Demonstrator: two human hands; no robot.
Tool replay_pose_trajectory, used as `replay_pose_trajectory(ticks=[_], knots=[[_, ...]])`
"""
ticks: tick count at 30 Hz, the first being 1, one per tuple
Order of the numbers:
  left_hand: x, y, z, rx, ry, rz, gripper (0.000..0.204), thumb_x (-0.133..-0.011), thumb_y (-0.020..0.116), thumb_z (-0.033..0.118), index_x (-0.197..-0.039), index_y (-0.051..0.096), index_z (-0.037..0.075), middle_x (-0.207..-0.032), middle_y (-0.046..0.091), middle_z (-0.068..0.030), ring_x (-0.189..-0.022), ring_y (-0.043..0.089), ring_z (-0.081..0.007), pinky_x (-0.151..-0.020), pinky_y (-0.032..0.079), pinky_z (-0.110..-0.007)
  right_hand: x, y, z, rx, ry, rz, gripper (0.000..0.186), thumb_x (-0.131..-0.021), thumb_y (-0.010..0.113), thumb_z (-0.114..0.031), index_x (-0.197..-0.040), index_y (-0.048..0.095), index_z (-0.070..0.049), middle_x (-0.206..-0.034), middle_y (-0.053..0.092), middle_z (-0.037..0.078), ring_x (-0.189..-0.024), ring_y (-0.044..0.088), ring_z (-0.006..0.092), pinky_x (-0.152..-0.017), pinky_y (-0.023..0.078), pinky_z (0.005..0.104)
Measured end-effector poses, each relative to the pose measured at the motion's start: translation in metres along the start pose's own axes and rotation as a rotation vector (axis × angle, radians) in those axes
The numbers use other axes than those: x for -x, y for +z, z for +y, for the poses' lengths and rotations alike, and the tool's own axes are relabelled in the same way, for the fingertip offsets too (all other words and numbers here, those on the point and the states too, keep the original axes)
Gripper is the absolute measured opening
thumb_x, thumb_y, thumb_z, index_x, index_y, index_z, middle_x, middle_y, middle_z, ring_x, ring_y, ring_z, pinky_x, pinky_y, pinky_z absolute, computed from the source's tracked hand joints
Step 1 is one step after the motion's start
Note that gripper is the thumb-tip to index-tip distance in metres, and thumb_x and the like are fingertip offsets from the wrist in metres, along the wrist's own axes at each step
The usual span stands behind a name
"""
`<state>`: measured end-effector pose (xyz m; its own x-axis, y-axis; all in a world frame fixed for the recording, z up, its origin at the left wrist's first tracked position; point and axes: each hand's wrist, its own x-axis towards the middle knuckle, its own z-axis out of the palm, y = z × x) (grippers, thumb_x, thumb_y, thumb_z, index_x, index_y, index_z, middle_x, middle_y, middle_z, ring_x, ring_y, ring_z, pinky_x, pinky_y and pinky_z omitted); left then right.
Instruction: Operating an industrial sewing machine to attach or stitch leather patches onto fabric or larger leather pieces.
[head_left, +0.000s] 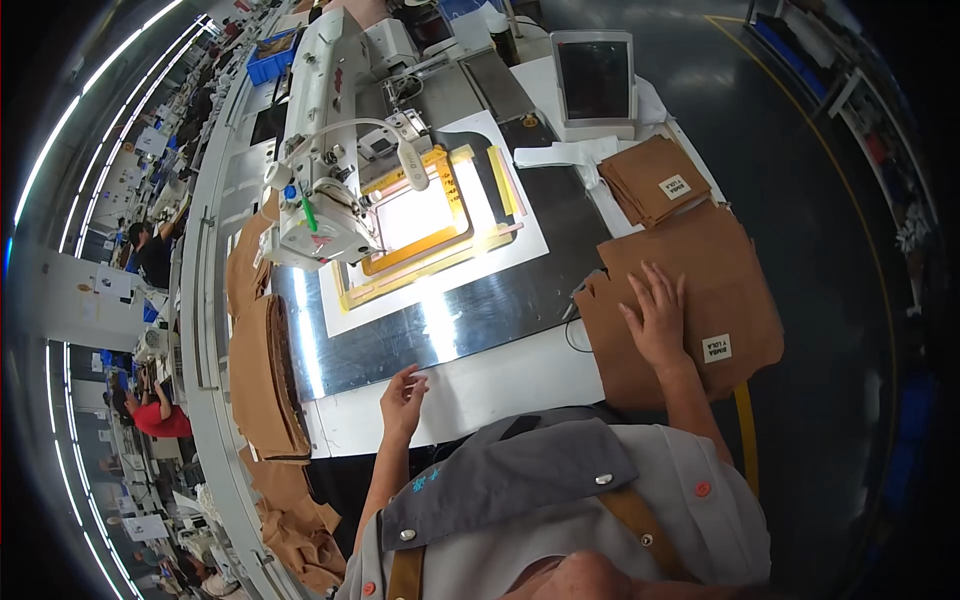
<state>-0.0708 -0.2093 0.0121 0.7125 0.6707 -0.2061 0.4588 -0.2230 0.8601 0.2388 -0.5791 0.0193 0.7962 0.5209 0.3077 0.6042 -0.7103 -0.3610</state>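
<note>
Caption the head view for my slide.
Right hand on brown sheets, left hand by the white table edge, sewing machine ahead.

The right hand (657, 315) rests on brown panels (722, 270) at right; the left hand (402, 403), fingers half-curled, hangs by the white table's near edge (520, 420); far left stands a sewing machine (322, 95).

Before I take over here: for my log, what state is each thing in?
Large brown labelled sheets: lying flat
Right bare hand: spread on those sheets
Smaller brown labelled stack: piled flat
Left bare hand: raised, fingers loosely curled, apparently empty
Rectangular pale-framed screen: standing, dark
White gooseneck lamp: seemingly lit
Rectangular orange frame: lying flat, brightly lit inside
Brown sheet stack, left: piled
Loose brown pieces: crumpled
</note>
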Motion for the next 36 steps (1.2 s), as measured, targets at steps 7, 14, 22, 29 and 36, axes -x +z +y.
replay_pose_trajectory(ticks=[7, 14, 22, 29, 36], knots=[[0.043, -0.043, -0.034, 0.093, -0.197, 0.149, 0.038, -0.098, 0.068, 0.012, -0.132, 0.061, -0.003, -0.108, 0.072, -0.0127, -0.092, 0.072, -0.016, -0.082, 0.055, -0.026, -0.107, 0.047, -0.008, -0.263, -0.016, 0.064, 0.028, -0.092, 0.073, -0.019, -0.116, 0.067, -0.004, -0.112, 0.065, 0.012, -0.101, 0.066, 0.0334, -0.09, 0.052, 0.0478], [0.028, -0.056, -0.061, 0.135, -0.22, 0.15, 0.039, -0.1, 0.069, 0.023, -0.131, 0.062, 0.0, -0.11, 0.074, -0.0096, -0.092, 0.071, -0.0147, -0.076, 0.052, -0.026, -0.234, 0.1, -0.039, -0.296, -0.066, 0.134, 0.023, -0.092, 0.072, -0.02, -0.109, 0.07, -0.004, -0.105, 0.068, 0.013, -0.095, 0.069, 0.0343, -0.083, 0.055, 0.0427], [-0.022, -0.042, -0.012, 0.046, -0.068, 0.081, 0.026, -0.1, 0.067, 0.011, -0.122, 0.068, -0.002, -0.108, 0.075, -0.0095, -0.093, 0.071, -0.0138, -0.082, 0.056, -0.027, -0.317, 0.14, -0.039, 0.006, -0.135, -0.014, 0.016, -0.091, 0.069, -0.017, -0.099, 0.074, -0.004, -0.106, 0.068, 0.015, -0.098, 0.07, 0.0358, -0.085, 0.057, 0.0456], [-0.041, -0.04, -0.011, 0.13, -0.068, 0.038, 0.025, -0.099, 0.066, 0.008, -0.122, 0.069, -0.002, -0.102, 0.075, -0.0092, -0.09, 0.071, -0.0125, -0.081, 0.055, -0.025, -0.328, 0.143, -0.046, 0.255, -0.095, -0.149, 0.014, -0.084, 0.07, -0.01, -0.094, 0.075, -0.003, -0.098, 0.071, 0.017, -0.099, 0.072, 0.0353, -0.086, 0.059, 0.0444], [-0.057, -0.035, 0.018, 0.122, -0.067, 0.03, 0.023, -0.1, 0.066, 0.005, -0.121, 0.069, -0.005, -0.1, 0.073, -0.0082, -0.087, 0.069, -0.0111, -0.083, 0.057, -0.026, -0.333, 0.134, -0.044, 0.189, -0.073, -0.248, 0.018, -0.085, 0.071, -0.016, -0.097, 0.076, -0.002, -0.102, 0.073, 0.019, -0.098, 0.073, 0.0347, -0.084, 0.06, 0.0433]])
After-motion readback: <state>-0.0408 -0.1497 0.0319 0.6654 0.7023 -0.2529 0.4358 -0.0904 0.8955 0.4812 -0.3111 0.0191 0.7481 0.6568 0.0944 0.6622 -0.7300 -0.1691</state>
